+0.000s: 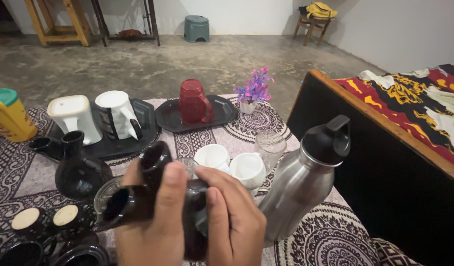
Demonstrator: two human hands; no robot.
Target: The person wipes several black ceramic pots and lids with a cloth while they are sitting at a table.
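Both hands are wrapped round one dark glazed jug low in the centre of my view. My left hand has its thumb up the side and its fingers closed round the body; my right hand clamps the lower half, fingers folded over it. The jug is lifted clear of the table and tilted, its spout mouth pointing to eight o'clock.

To handle it well I would keep both grips firm on the glossy surface, judging that it could slip, and turn it slowly close to my body.

Room is tight. At three o'clock, just beside my right hand, stands a steel bottle with a black cap, leaning in view and easy to knock. At twelve o'clock two white cups and a clear glass sit near. At nine o'clock a black vase stands close, and small dark cups crowd seven o'clock. Further off, black trays carry two white mugs and a red mug. The table's right edge runs near a dark bed frame at two o'clock; the only free space is straight up.
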